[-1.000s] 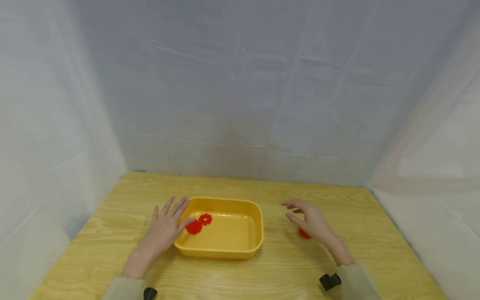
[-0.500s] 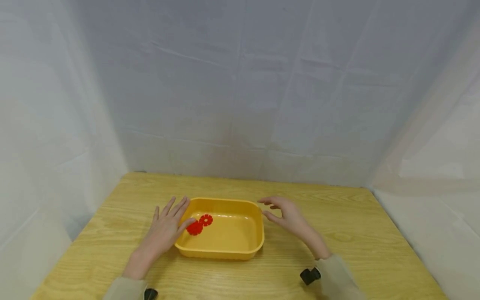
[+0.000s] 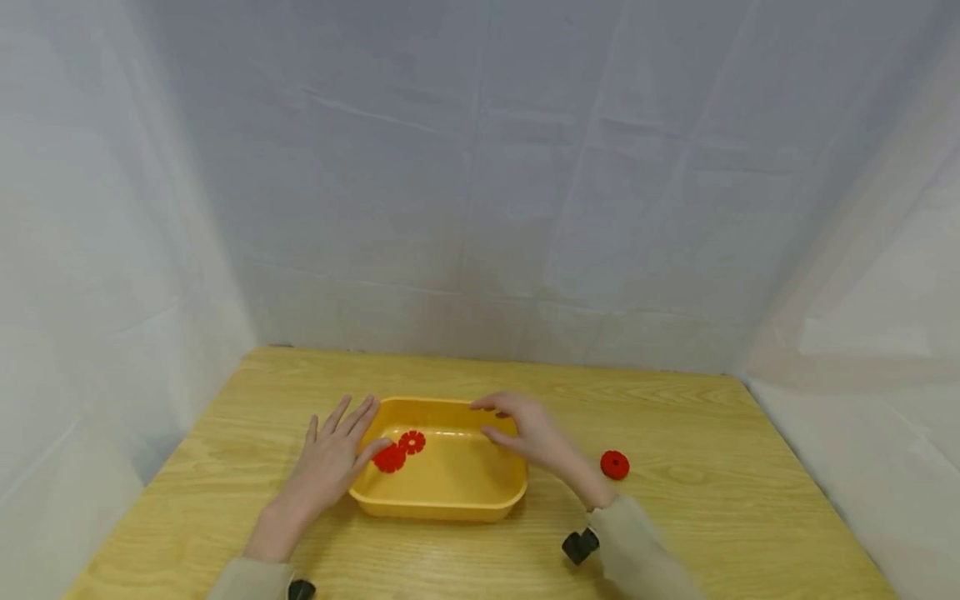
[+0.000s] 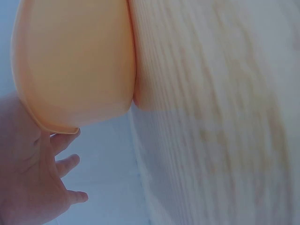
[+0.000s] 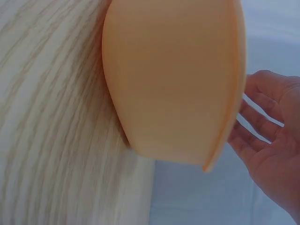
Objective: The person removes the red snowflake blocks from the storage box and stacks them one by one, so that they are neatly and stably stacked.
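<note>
Flanking unlabelled yellow tray (image 3: 442, 504): hands (image 3: 330, 458)

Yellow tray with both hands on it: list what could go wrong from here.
1. The two red gears lie loose in the yellow tray; tilting it could slide them out.
2. The left hand lies flat against the tray's side with no real grip, so the tray may slip if lifted.
3. The right hand reaches over the far right rim; the red wheel sits on the table beside that forearm and could be knocked away.
</note>
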